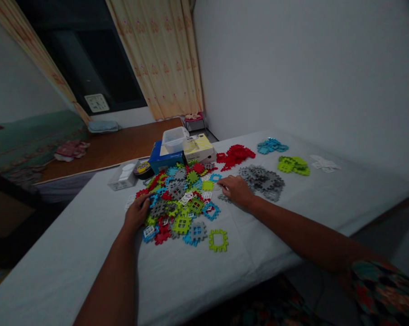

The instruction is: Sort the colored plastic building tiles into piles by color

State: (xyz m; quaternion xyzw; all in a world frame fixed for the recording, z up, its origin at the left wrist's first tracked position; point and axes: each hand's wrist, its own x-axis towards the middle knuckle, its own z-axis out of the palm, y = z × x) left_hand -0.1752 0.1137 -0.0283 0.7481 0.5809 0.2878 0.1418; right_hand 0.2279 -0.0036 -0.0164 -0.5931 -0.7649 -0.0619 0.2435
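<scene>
A mixed heap of notched plastic building pieces (pixel 182 190) in red, blue, green, grey and white lies mid-table. My left hand (pixel 136 213) rests against the heap's left side, fingertips on pieces near a blue one (pixel 153 200); thumb and fingers look apart. At the opposite side, my right hand (pixel 237 191) has its fingers drawn together near a blue square frame (pixel 216 178); what is between them, if anything, is too small to make out. A grey piece (pixel 224 198) lies below those fingers. Nearer me sits a green square frame (pixel 218 240).
Sorted piles stand at the right: red (pixel 236 156), grey (pixel 262 180), blue (pixel 271 146), green (pixel 293 165) and white (pixel 325 163). Behind the heap are a blue box (pixel 166 158), a yellow-white box (pixel 200 148), a clear tub (pixel 175 139), a tape roll (pixel 143 169) and a white box (pixel 123 178).
</scene>
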